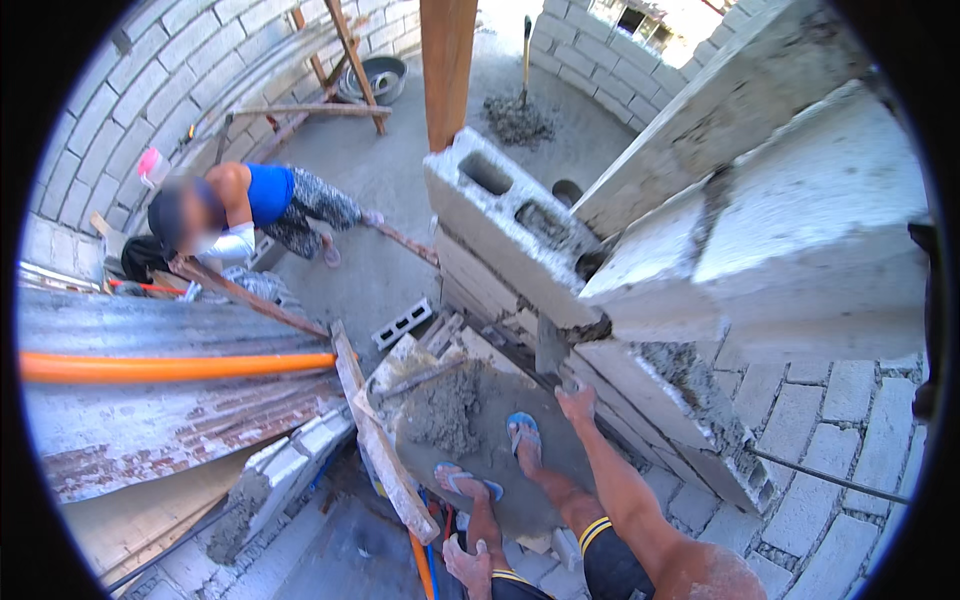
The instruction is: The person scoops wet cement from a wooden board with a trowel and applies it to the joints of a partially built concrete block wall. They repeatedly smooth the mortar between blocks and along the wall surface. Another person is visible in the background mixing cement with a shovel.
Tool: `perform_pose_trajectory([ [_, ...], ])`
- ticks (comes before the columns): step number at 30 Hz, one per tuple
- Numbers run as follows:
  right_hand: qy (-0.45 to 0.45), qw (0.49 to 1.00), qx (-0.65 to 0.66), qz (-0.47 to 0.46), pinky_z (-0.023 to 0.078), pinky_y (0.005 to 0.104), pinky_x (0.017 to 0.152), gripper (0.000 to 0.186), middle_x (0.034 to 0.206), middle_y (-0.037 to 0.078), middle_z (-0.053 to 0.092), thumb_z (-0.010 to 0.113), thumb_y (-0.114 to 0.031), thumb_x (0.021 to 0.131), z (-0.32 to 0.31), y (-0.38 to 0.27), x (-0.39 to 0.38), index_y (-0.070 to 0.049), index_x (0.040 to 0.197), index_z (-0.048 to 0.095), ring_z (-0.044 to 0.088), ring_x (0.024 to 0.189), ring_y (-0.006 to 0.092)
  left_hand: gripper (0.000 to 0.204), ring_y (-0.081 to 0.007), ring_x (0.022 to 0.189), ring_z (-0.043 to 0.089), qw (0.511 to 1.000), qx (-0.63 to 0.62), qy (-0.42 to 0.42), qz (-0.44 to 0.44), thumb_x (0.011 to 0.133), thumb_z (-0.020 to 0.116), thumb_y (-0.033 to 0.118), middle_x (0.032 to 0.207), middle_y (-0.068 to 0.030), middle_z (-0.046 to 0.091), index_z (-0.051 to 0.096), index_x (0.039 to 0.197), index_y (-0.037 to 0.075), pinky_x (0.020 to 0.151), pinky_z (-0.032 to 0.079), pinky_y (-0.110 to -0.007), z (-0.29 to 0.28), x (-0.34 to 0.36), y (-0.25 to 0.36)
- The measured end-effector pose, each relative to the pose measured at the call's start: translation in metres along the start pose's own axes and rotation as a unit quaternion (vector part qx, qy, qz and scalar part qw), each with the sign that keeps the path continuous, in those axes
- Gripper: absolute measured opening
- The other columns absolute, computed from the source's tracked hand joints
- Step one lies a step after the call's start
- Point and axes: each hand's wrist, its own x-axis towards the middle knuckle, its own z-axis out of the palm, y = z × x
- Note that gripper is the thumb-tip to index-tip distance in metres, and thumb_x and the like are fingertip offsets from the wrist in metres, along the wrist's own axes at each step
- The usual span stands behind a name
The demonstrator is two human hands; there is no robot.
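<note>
My right hand (577, 402) is closed round the handle of a trowel. The grey trowel blade (551, 347) is against the face of the block wall, below the end of a hollow concrete block (515, 240) on the top course. Rough mortar (680, 385) covers the wall top to the right of that block. Down by my left knee, my left hand (468, 566) hangs with its fingers apart and nothing in it. A heap of wet mortar (440, 412) lies on the platform beside my sandalled feet.
A person (262, 200) in a blue top bends over at the left, beyond an orange pipe (180, 367). A wooden post (446, 75) stands ahead. A shovel (526, 60) stands in another mortar heap. A concrete beam (740, 110) overhangs the right; a loose plank (385, 450) leans by the platform.
</note>
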Motion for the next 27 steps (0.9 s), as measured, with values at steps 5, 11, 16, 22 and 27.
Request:
perform_pose_trajectory([
  [5, -0.106, 0.99, 0.062, 0.073, 0.049, 0.0422, 0.085, 0.047, 0.098, 0.015, 0.068, 0.077, -0.035, 0.066, -0.055, 0.031, -0.022, -0.01, 0.105, 0.067, 0.063, 0.095, 0.0334, 0.047, -0.0318, 0.111, 0.054, 0.991, -0.06, 0.115, 0.013, 0.078, 0.066, 0.026, 0.115, -0.0186, 0.057, 0.054, 0.114, -0.001, 0.095, 0.042, -0.042, 0.0, 0.01, -0.051],
  [11, -0.13, 0.99, 0.019, 0.059, 0.05, 0.0413, 0.082, 0.046, 0.093, 0.015, 0.069, 0.078, -0.034, 0.066, -0.175, 0.004, -0.083, -0.007, 0.102, 0.066, 0.065, 0.092, 0.0312, 0.041, -0.031, 0.099, 0.057, 0.955, -0.209, 0.194, -0.077, 0.069, 0.074, 0.016, 0.101, -0.0166, 0.06, 0.058, 0.103, 0.0, 0.086, 0.045, -0.043, -0.054, 0.003, -0.097],
  [16, -0.266, 0.951, 0.158, -0.018, 0.05, 0.0371, 0.066, 0.035, 0.079, 0.014, 0.065, 0.076, -0.027, 0.072, -0.315, -0.075, -0.138, -0.001, 0.092, 0.063, 0.064, 0.074, 0.0245, 0.037, -0.0277, 0.092, 0.057, 0.955, -0.279, 0.063, -0.085, 0.071, 0.074, 0.017, 0.094, -0.0142, 0.061, 0.059, 0.1, 0.0, 0.081, 0.046, -0.04, -0.114, -0.025, -0.113],
  [22, -0.49, 0.683, 0.54, -0.033, 0.042, 0.0276, 0.045, 0.018, 0.071, 0.003, 0.053, 0.06, -0.017, 0.088, -0.351, -0.185, -0.114, -0.004, 0.099, 0.054, 0.051, 0.052, 0.0126, 0.032, -0.0237, 0.084, 0.058, 0.937, -0.336, -0.041, -0.082, 0.073, 0.073, 0.018, 0.086, -0.0113, 0.061, 0.06, 0.096, 0.0, 0.075, 0.047, -0.038, -0.138, -0.051, -0.133],
  [27, -0.54, 0.448, 0.7, 0.134, 0.04, 0.026, 0.043, 0.029, 0.072, 0.004, 0.051, 0.058, -0.03, 0.091, -0.298, -0.254, -0.028, -0.006, 0.105, 0.052, 0.046, 0.051, 0.01, 0.028, -0.0204, 0.077, 0.058, 0.927, -0.357, -0.039, -0.106, 0.074, 0.073, 0.019, 0.079, -0.0089, 0.062, 0.061, 0.093, 0.001, 0.07, 0.048, -0.036, -0.151, -0.079, -0.169],
])
